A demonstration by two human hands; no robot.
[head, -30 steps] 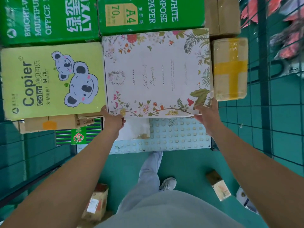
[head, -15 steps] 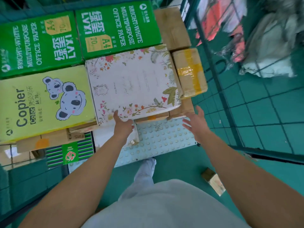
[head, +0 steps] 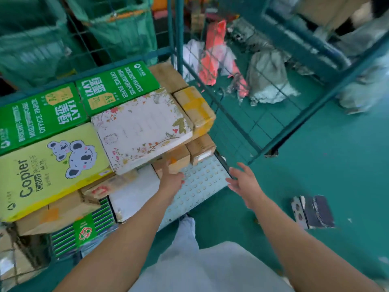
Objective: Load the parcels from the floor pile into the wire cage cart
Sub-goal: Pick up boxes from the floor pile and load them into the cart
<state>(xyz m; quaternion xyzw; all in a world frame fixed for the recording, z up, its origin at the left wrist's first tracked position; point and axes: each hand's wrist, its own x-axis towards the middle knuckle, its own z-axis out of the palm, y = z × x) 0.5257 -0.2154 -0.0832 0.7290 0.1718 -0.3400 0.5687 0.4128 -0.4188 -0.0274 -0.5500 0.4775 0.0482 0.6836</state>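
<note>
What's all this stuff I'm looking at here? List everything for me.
green paper boxes: two, green, back of the cart
koala box: one, yellow, left, on top of the stack
floral box: one, white with flowers, middle, on top
taped box: one, brown with yellow tape, right of the floral box
plain cartons: several, brown, under and behind the stack
striped box: one, green and white, low at the left
cart floor: one, pale, studded, bare at the front
cage wall: teal wire, right
dark box: one, on the green floor, right
bags: several, red and grey, behind the wire
left hand: open, empty
right hand: open, empty
</note>
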